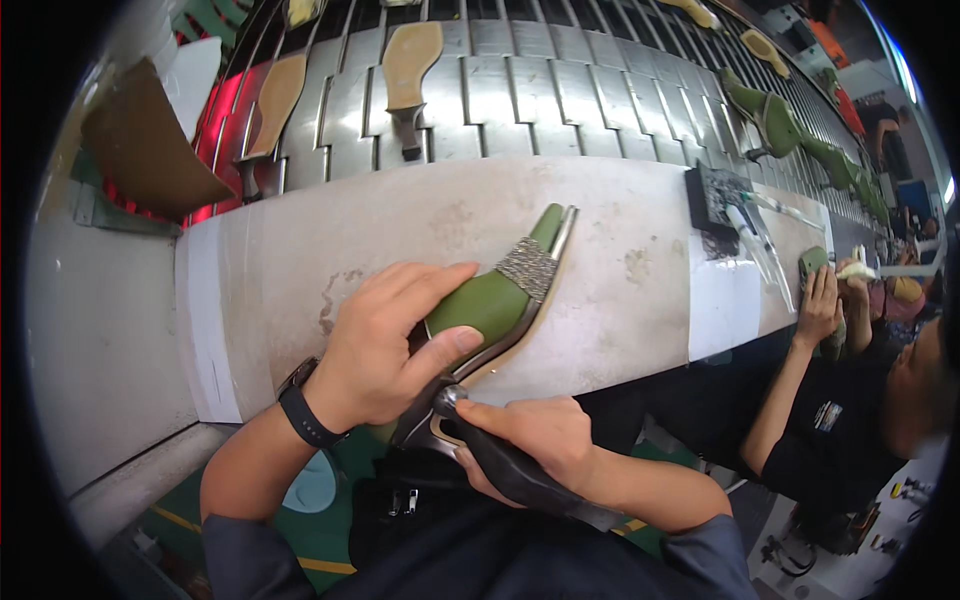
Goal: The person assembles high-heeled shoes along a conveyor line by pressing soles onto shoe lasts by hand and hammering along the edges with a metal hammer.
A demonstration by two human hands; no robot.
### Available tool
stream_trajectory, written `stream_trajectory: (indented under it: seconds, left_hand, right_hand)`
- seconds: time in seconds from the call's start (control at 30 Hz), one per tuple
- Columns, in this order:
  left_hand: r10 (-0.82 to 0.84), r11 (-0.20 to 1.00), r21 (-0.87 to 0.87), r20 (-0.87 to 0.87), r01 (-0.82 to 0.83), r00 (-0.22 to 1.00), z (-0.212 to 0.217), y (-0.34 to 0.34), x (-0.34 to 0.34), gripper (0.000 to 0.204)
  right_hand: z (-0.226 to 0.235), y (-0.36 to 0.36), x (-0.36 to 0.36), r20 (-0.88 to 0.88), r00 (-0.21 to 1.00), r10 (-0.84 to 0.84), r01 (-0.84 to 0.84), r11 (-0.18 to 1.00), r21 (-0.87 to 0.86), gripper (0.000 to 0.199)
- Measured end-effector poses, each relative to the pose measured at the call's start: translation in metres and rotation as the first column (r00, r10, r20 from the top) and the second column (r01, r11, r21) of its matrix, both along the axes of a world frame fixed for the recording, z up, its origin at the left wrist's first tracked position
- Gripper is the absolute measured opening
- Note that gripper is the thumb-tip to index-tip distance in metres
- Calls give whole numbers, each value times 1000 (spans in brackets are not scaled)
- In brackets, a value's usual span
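Right hand [535, 440] grips dark tool [505, 465], its tip at shoe heel. Left hand [385, 345] clamps green shoe [495, 300], which lies on grey bench [620, 300] edge. Beyond: conveyor [540, 100] with soles; a co-worker's hands [830, 300] far right.

Head-worn fisheye, looking down, close up

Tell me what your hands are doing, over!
Left hand grips green shoe. Right hand holds dark tool at its heel. Nothing in the way.
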State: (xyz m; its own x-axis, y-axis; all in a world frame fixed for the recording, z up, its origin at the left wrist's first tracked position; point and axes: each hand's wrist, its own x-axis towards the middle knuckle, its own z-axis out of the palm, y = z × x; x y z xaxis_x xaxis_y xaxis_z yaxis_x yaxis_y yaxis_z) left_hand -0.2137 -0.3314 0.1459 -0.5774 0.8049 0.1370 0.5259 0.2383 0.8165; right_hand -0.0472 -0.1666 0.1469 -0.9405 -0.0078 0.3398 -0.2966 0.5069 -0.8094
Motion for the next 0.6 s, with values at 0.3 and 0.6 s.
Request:
stream_trajectory:
  seconds: [0.3,0.6]
  left_hand:
    - [-29,977,-214,-142,-2,989,31,39,10,98]
    - [-47,973,-231,-269,-17,962,27,47,12,102]
  right_hand:
    - [41,59,4,262,934,-242,325,880,-346,34]
    - [23,112,-69,482,863,-153,467,606,-644,16]
